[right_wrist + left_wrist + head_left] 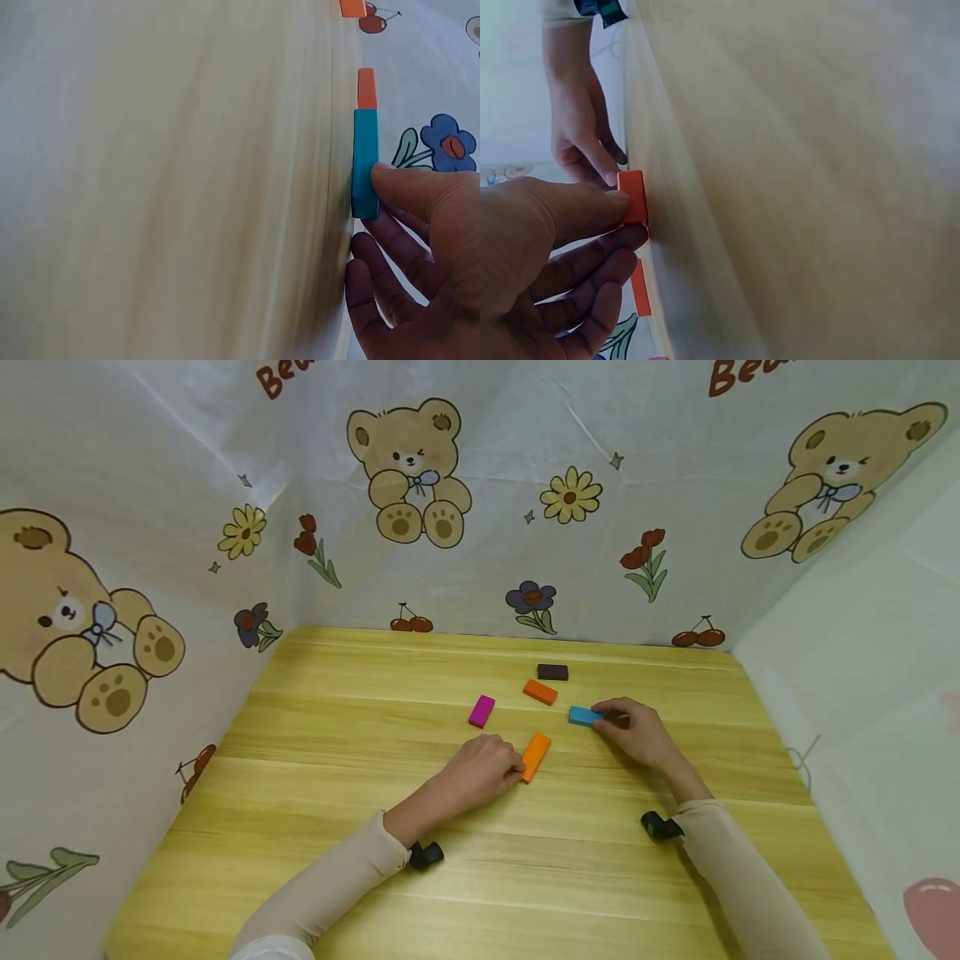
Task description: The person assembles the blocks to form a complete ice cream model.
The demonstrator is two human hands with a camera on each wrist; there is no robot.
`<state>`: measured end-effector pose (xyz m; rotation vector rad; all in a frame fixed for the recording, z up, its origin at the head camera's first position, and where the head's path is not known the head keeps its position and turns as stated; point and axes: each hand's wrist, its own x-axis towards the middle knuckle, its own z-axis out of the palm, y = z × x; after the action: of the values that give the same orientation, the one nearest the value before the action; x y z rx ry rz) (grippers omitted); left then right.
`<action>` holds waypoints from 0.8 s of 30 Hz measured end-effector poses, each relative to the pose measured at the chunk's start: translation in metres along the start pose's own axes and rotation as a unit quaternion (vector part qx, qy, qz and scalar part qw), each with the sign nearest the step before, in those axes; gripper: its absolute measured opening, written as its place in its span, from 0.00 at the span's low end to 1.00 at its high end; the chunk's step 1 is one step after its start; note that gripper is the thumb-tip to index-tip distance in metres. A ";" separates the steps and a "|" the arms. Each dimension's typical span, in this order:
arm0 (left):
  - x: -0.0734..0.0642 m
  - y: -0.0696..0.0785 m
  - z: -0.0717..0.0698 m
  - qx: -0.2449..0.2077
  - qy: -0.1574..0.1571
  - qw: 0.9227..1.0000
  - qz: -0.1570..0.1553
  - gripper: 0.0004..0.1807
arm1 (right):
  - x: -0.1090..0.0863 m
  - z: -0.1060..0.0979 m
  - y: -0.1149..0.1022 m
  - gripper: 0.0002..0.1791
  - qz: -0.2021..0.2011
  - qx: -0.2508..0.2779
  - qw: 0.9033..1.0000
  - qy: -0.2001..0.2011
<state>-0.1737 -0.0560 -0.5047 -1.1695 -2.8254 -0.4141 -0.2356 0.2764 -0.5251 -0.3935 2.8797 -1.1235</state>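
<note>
My left hand (483,770) pinches the near end of a long orange block (537,755) between thumb and fingers; the left wrist view shows the thumb on the block's (633,196) end. To the right, my right hand (637,732) pinches the right end of a blue block (582,716), which lies close on the table. In the right wrist view the thumb presses on the side of that blue block (365,161), with the other fingers curled beneath. Between and beyond the hands lies a shorter orange block (540,692), tilted to the hands' line.
A magenta block (482,711) lies left of the orange ones, and a dark block (552,672) lies farthest back. The wood-grain table (360,693) meets a white bear-print sheet (495,560) behind and at the sides. A black device (660,826) sits at the right wrist.
</note>
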 end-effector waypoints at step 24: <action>-0.005 0.011 0.008 -0.093 -0.005 0.995 -0.022 0.04 | 0.015 0.023 -0.028 0.17 -0.024 0.014 0.999 -0.020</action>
<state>-0.1621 -0.0503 -0.5107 -1.1432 -2.8759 -0.6885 -0.2415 0.2381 -0.5224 -0.4820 2.8309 -1.1487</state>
